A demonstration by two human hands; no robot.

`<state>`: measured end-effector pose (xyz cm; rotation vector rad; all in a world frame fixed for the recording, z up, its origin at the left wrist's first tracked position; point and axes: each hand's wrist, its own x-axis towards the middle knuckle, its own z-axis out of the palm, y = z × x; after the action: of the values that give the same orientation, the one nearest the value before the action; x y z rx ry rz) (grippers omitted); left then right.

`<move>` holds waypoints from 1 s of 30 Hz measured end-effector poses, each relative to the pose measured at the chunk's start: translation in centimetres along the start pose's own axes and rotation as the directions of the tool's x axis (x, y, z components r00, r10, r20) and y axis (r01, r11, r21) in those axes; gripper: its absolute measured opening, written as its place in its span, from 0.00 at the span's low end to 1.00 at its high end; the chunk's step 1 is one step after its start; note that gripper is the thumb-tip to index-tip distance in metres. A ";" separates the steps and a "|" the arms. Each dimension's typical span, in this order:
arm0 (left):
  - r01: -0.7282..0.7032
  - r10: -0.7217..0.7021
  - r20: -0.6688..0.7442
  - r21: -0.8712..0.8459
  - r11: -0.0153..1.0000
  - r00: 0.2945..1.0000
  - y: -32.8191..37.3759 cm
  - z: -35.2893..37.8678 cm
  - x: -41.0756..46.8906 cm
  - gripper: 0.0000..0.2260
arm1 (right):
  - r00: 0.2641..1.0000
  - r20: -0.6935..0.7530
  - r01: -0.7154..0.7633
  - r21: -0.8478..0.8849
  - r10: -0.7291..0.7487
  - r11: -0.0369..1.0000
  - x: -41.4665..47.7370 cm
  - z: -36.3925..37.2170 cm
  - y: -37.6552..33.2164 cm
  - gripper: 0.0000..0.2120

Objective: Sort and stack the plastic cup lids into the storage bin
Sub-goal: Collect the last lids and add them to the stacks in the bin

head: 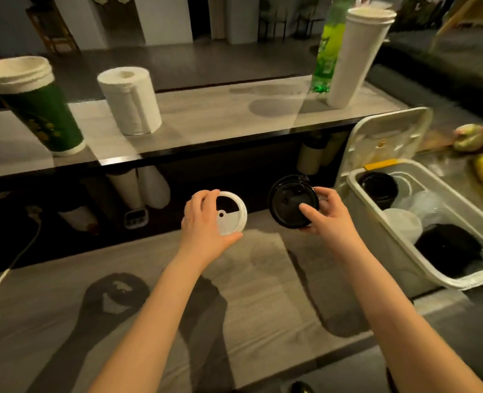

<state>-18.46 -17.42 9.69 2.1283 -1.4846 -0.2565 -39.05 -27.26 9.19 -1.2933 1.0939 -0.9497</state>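
At centre frame both hands are busy. The left hand [206, 222] curls its fingers over the rim of a round white plastic cup lid [233, 215], and the right hand [329, 219] pinches a round black plastic cup lid [289, 204] by its edge, thumb on its face. Both lids are held up off the grey counter, left of the white rectangular plastic storage bin [390, 251] at the right of the frame.

The likeliest slip is a mix-up: the bin already holds a stack of black lids [379, 188] at its upper end and pale lids [404, 225] mid-way, so a lid dropped on the wrong pile would spoil the sorting. The black lid's light edge pinch could also let it tip or fall short of the bin.

The white lid is flat and thin, with a small hole near its middle and a dark upper half. The black one is glossy, with a raised rim and moulded sip flap.
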 end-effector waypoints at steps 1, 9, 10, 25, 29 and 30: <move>-0.012 0.012 0.001 0.003 1.000 1.000 1.6 0.9 0.5 0.40 | 1.000 -0.012 0.004 -0.004 -0.004 1.000 0.7 -1.9 -0.2 0.17; -0.040 0.040 0.013 0.035 0.999 0.999 12.5 7.0 4.9 0.43 | 0.997 -0.060 0.052 -0.102 -0.058 0.993 7.5 -15.1 -1.2 0.14; -0.039 0.038 0.010 0.035 0.999 0.999 13.5 7.5 5.2 0.44 | 0.996 -0.069 0.042 -0.103 -0.049 0.994 8.2 -16.4 -1.2 0.14; -0.226 0.226 0.111 -0.016 0.974 0.968 20.6 13.5 5.4 0.42 | 0.986 -0.147 -0.098 -0.150 0.075 0.984 6.9 -28.3 -0.8 0.10; -0.265 0.270 0.119 -0.054 0.963 0.955 22.2 15.3 5.6 0.41 | 0.975 -0.200 -0.154 -0.299 0.096 0.942 6.9 -31.2 0.0 0.09; -0.273 0.279 0.124 -0.062 0.960 0.952 22.6 15.8 5.5 0.41 | 0.977 -0.181 -0.167 -0.332 0.111 0.928 7.0 -31.7 0.3 0.09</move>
<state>-41.73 -33.24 8.95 1.8707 -1.8138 -0.3283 -68.12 -41.77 9.52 -1.4153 1.5097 -0.7850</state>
